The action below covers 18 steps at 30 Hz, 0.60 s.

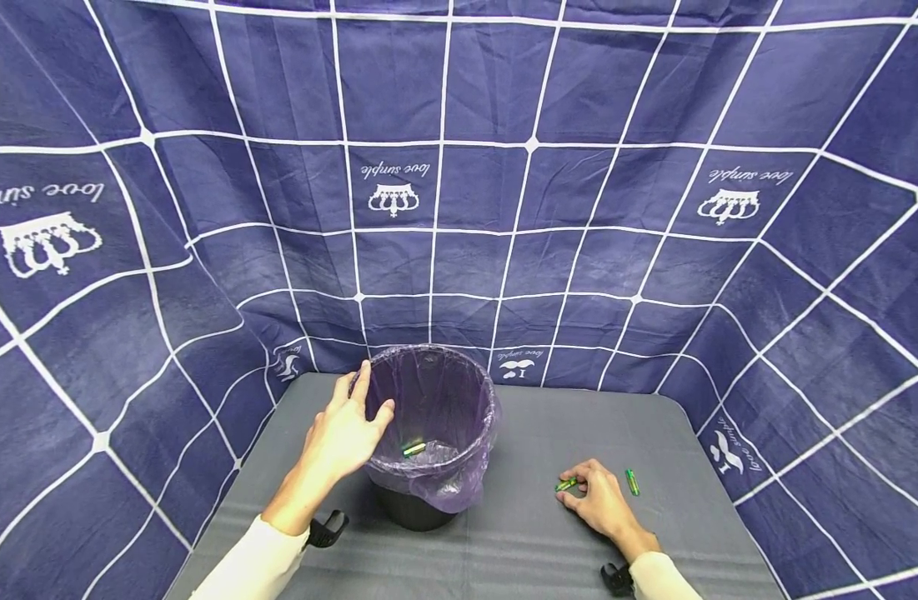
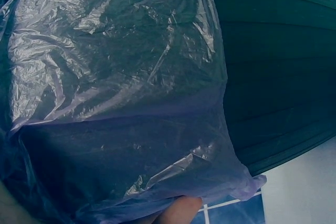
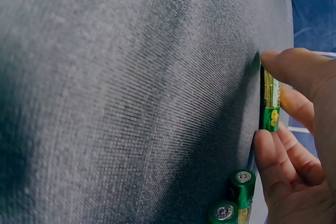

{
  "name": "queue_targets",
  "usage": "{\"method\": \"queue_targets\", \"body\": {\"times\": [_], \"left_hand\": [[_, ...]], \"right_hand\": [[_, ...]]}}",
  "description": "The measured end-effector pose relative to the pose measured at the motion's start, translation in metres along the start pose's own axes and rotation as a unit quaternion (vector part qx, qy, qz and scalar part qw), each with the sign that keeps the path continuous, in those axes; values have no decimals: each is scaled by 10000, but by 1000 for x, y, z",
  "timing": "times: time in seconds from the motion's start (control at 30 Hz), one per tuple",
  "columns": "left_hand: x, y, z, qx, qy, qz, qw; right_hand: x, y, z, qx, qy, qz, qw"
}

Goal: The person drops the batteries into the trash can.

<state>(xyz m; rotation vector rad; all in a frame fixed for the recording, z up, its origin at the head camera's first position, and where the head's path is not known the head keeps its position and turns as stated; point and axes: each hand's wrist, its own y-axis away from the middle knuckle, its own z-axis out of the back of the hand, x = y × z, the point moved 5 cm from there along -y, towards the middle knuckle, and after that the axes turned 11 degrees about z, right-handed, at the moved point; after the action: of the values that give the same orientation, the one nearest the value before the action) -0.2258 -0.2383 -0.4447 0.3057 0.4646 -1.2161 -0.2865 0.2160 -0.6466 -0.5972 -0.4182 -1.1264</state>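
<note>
A black bin (image 1: 417, 508) lined with a thin purple bag (image 1: 459, 492) stands on the grey table. My left hand (image 1: 343, 437) is at its left rim, fingers and thumb fairly straight, a fingertip (image 2: 184, 209) against the bag in the left wrist view. Inside the bin lies a green battery (image 1: 413, 448). My right hand (image 1: 597, 500) pinches another green and yellow battery (image 3: 271, 98) by its ends, close to the table surface. To the right of that hand lies a further battery (image 1: 633, 482); the right wrist view shows two battery ends (image 3: 242, 177) side by side.
Dark blue cloth with white grid lines (image 1: 481, 192) hangs behind and along both sides. The grey tabletop (image 1: 534, 433) stretches between bin and right hand. A black strap (image 1: 327, 529) sits at my left wrist, another strap (image 1: 618, 578) at my right.
</note>
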Motion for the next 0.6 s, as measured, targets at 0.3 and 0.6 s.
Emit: {"method": "queue_targets", "body": {"times": [0.3,0.6], "left_hand": [[0,2,0,-46,13,-94,9999],[1,1,1,10,38,-54,10000]], "right_hand": [[3,3,-3,-63,-31,126,9999],[8,5,-5,-161,-95,256,9995]]}}
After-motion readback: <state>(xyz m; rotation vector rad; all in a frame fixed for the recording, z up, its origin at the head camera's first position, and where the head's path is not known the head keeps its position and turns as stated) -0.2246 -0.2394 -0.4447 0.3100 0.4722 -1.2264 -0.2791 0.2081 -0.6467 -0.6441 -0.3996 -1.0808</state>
